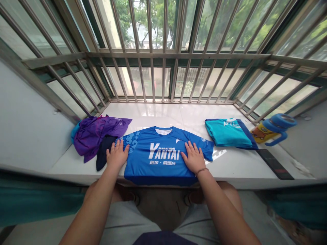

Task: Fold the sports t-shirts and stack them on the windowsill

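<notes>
A blue T-shirt point(158, 149) with white "YANTAI MARATHON" lettering lies flat, front side up, on the white window ledge point(230, 166). Its lower hem hangs a little over the ledge's front edge. My left hand point(117, 154) rests flat on the shirt's left sleeve, fingers spread. On the shirt's right side, near the other sleeve, my right hand point(194, 157) presses down flat, a thin bracelet on its wrist. Neither hand grips anything.
A crumpled purple garment point(98, 132) and a dark cloth point(103, 153) lie at the left. At the right sit folded teal shirts point(228, 132), a blue and yellow bottle point(273, 131) on its side and a dark phone point(274, 164). Metal window bars point(163, 68) enclose the ledge.
</notes>
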